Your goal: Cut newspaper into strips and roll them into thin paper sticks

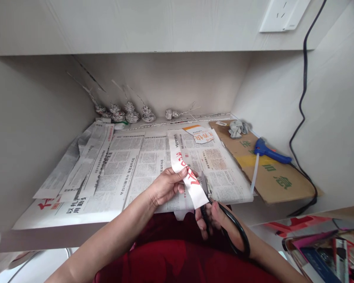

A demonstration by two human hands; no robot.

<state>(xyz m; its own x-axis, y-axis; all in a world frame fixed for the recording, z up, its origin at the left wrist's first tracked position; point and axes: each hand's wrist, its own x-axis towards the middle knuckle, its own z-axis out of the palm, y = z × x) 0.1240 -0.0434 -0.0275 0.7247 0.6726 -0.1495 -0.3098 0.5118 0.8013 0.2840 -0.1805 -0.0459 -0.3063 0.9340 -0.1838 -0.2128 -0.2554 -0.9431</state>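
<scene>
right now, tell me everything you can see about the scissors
The scissors have black loop handles, plastic by the look, and grey metal blades. The right hand holds them at the desk's near edge, fingers through the handles, blades pointing up and away from the person. The blades are at the right edge of a newspaper strip printed with red characters, which the left hand pinches and holds up. How far the blades are parted cannot be made out. Only the hand and the strip touch them.

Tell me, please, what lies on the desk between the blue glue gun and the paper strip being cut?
In the head view, a spread newspaper and the near edge of a cardboard sheet lie between the glue gun and the paper strip.
</scene>
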